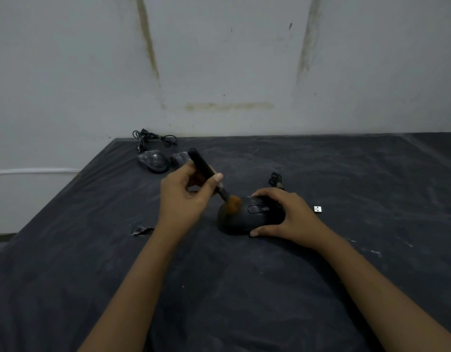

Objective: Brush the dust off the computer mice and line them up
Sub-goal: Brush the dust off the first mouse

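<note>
A black computer mouse lies on the dark cloth at the centre. My right hand grips it from the right side, fingers over its top and thumb at its near edge. My left hand holds a black-handled brush, tilted, with its brown bristles touching the mouse's left top. Two more dusty mice sit at the back left: one in full view, the other partly hidden behind the brush handle.
A tangled black cable lies by the wall behind the far mice. Another cable coils behind my right hand. A small white USB dongle rests to the right. A torn scrap lies left of my left forearm. The dark cloth is dusty.
</note>
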